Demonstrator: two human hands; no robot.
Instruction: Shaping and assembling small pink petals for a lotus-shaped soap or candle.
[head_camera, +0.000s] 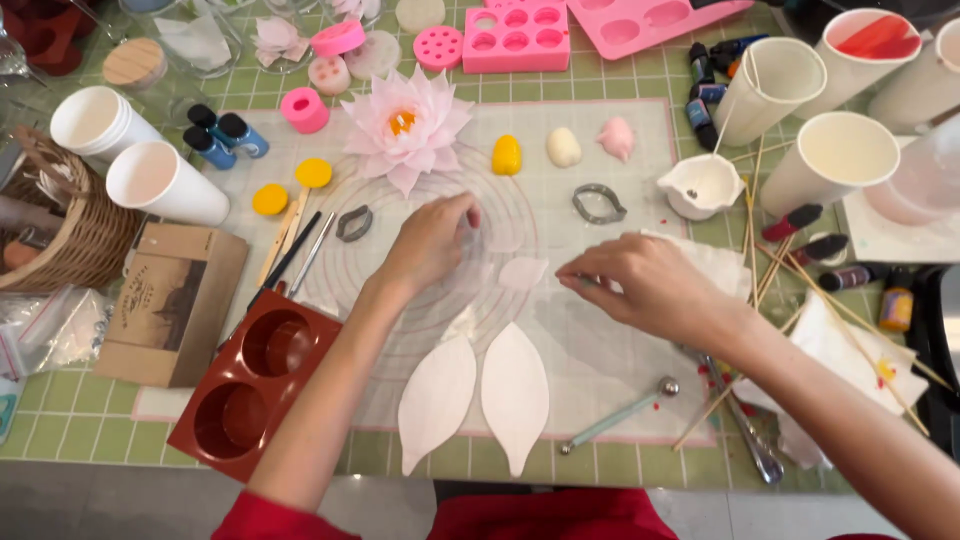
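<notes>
two white leaf shapes (478, 397) | left hand (432, 240) fingers curled on mat (590, 330) | right hand (645, 283) fingers pinched, grasp unclear

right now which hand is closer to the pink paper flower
Left. The left hand lies just below the pink flower, close to its lowest petals. The right hand sits farther off, lower and well to the flower's right on the mat.

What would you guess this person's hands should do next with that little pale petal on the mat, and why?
Probably pick up the small petal: it lies flat on the mat between the left hand and right hand, neither gripping it, and the pink flower sits just beyond.
</notes>
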